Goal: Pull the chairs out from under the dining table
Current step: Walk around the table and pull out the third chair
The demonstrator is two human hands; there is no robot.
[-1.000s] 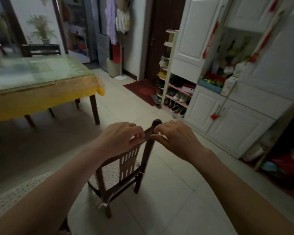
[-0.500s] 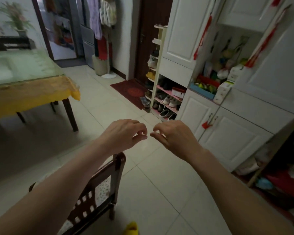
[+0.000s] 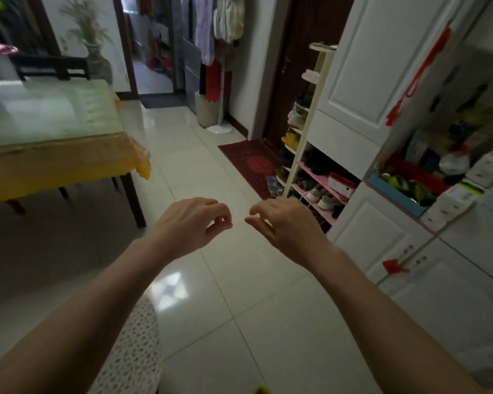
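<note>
From the head camera I see my left hand (image 3: 192, 223) and right hand (image 3: 288, 223) held out empty over the floor (image 3: 239, 294), fingers loosely curled, with what looks like a chair (image 3: 52, 68) behind the table (image 3: 54, 163), upper left.

Both bare forearms stretched out forward, left hand (image 3: 190, 223) and right hand (image 3: 286, 223) side by side, palms down, fingers loosely curled, holding nothing, small gap between the fingertips.
</note>
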